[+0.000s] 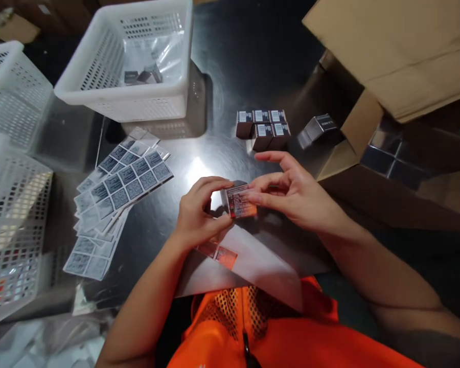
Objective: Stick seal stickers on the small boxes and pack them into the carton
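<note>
A small box (240, 200) with a red-and-white printed label is held just above the dark metal table (222, 92), in front of me. My left hand (199, 209) grips its left end with fingers curled around it. My right hand (291, 191) pinches the right end with thumb and forefinger, the other fingers spread. Under my hands lies a white backing sheet (245, 260) with a couple of red labels (220, 254) still on it.
Sheets of grey QR-code stickers (118, 189) fan out at left. A cluster of several small dark boxes (262, 128) and one tipped silver box (317, 129) sit beyond my hands. White mesh baskets (134, 56) stand at the back and left. Open cardboard cartons (387, 92) fill the right.
</note>
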